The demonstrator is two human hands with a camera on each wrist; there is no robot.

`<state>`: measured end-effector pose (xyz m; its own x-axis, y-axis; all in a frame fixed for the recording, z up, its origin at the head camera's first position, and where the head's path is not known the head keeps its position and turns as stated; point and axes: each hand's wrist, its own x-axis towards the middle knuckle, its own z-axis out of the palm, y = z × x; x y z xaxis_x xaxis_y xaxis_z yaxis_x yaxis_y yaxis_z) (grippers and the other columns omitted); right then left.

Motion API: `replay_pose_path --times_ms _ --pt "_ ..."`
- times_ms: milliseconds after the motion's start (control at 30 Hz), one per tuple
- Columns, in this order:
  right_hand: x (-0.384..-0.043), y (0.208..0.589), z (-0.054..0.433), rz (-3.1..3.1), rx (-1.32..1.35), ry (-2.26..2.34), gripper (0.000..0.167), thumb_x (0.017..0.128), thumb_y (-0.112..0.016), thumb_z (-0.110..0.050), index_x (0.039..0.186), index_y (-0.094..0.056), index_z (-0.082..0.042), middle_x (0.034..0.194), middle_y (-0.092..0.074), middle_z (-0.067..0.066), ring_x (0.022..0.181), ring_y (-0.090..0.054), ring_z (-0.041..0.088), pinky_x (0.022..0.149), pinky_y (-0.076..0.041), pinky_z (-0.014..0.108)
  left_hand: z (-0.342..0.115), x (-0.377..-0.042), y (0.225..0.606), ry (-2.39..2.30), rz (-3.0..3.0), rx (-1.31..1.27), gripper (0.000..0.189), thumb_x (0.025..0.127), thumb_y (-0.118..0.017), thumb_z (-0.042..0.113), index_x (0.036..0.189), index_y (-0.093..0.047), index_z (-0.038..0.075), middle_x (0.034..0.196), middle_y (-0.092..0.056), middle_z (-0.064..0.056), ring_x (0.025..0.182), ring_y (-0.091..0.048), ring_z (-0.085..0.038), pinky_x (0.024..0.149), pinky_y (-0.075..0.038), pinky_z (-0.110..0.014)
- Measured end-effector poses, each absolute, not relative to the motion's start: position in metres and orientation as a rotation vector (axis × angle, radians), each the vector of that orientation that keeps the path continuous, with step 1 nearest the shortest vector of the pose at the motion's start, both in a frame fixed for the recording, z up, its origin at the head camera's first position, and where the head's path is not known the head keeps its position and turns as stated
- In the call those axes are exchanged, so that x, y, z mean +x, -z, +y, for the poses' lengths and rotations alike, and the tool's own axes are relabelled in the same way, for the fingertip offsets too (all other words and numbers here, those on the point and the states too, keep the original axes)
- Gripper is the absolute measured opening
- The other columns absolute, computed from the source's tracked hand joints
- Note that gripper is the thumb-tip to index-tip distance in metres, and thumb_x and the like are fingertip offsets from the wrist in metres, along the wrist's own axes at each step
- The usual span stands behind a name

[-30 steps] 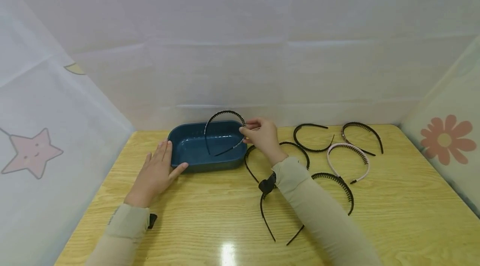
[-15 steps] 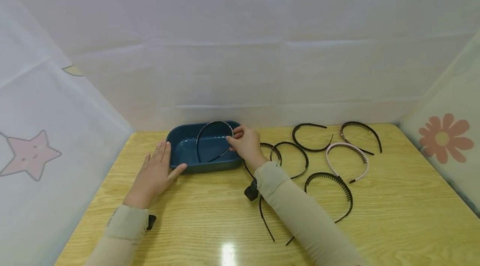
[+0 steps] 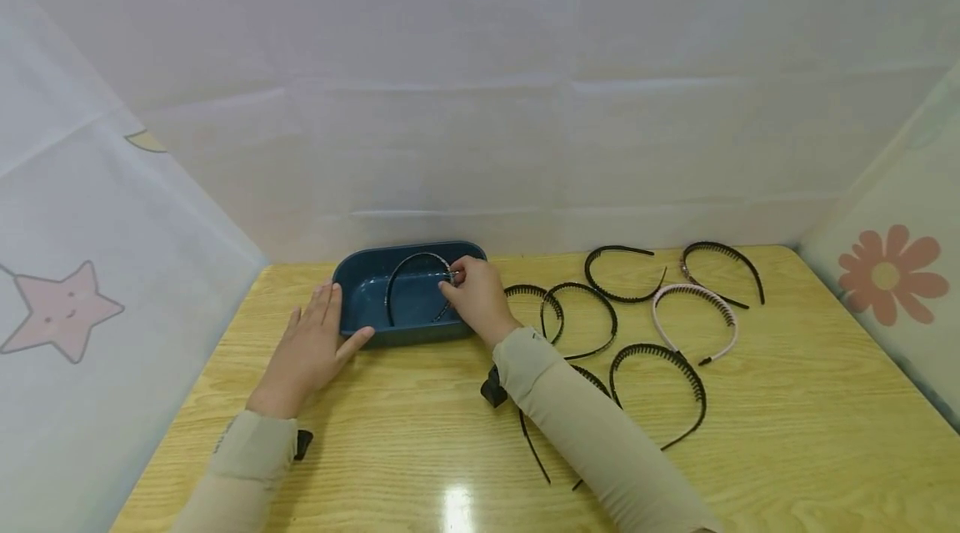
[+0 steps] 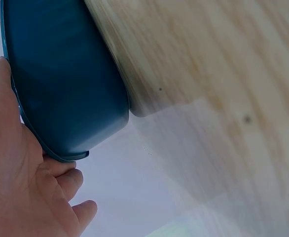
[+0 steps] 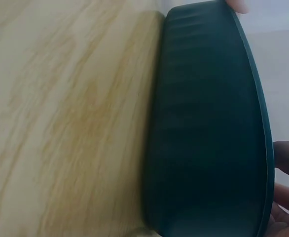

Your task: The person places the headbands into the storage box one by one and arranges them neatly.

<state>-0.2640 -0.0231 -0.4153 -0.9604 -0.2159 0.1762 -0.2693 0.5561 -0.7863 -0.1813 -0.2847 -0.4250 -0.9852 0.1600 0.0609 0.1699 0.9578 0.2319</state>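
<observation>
In the head view a dark blue basin [image 3: 420,336] stands on the wooden table near the back cloth. My left hand [image 3: 306,354] rests against its left end, fingers straight along the rim and thumb at the front edge. A thin dark headband [image 3: 423,254] with a patterned band stands tilted inside the basin, its ends low. My right hand [image 3: 478,297] pinches the headband's right side over the basin's right end. Each wrist view shows the basin's outer wall [image 4: 65,74] and that hand at the rim; the headband is hidden there.
On the table right of the basin lie several headbands: overlapping black ones [image 3: 614,320], a pink one [image 3: 737,334], a black one at the back [image 3: 588,270], one at far right [image 3: 720,247], and a toothed one in front [image 3: 702,399]. Another [image 3: 528,437] is partly under my right sleeve.
My right hand has moved left and down, bringing the pinched headband from above the basin into it. The left hand stays at the basin's left end.
</observation>
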Motion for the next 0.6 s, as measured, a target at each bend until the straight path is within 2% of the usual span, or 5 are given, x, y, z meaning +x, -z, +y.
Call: replay_pose_path --times_ms 167,267,467,600 --pt "-0.261 0.416 -0.021 -2.752 0.520 -1.248 0.034 0.096 -0.074 -0.022 0.122 -0.070 -0.001 0.110 -0.069 0.010 0.091 -0.067 0.019 0.080 -0.058 0.032 -0.284 -0.181 0.424 0.377 -3.071 -0.253 0.100 0.102 -0.041 0.065 0.159 -0.006 -0.010 0.166 -0.003 -0.030 0.152 -0.007 -0.047 0.120 -0.006 -0.067" --pt "-0.259 0.417 -0.020 -2.756 0.546 -1.259 0.033 0.097 -0.072 -0.020 0.122 -0.069 0.000 0.114 -0.067 0.011 0.096 -0.067 0.021 0.083 -0.058 0.033 -0.284 -0.182 0.425 0.378 -3.073 -0.255 0.100 0.102 -0.041 0.065 0.159 -0.005 -0.010 0.166 -0.003 -0.030 0.153 -0.006 -0.046 0.120 -0.006 -0.066" --pt "-0.257 0.418 -0.015 -2.703 0.601 -1.341 0.026 0.098 -0.071 -0.018 0.118 -0.071 -0.003 0.108 -0.066 0.008 0.088 -0.063 0.017 0.076 -0.056 0.028 -0.287 -0.183 0.428 0.380 -3.076 -0.258 0.101 0.102 -0.040 0.066 0.159 -0.005 -0.009 0.166 -0.002 -0.029 0.153 -0.003 -0.046 0.120 -0.005 -0.067" --pt "-0.257 0.419 -0.011 -2.653 0.642 -1.423 0.022 0.099 -0.069 -0.018 0.116 -0.071 -0.004 0.107 -0.065 0.006 0.088 -0.063 0.016 0.076 -0.055 0.027 -0.287 -0.184 0.429 0.376 -3.077 -0.258 0.102 0.101 -0.039 0.067 0.159 -0.004 -0.008 0.166 -0.001 -0.028 0.153 -0.003 -0.045 0.120 -0.004 -0.066"
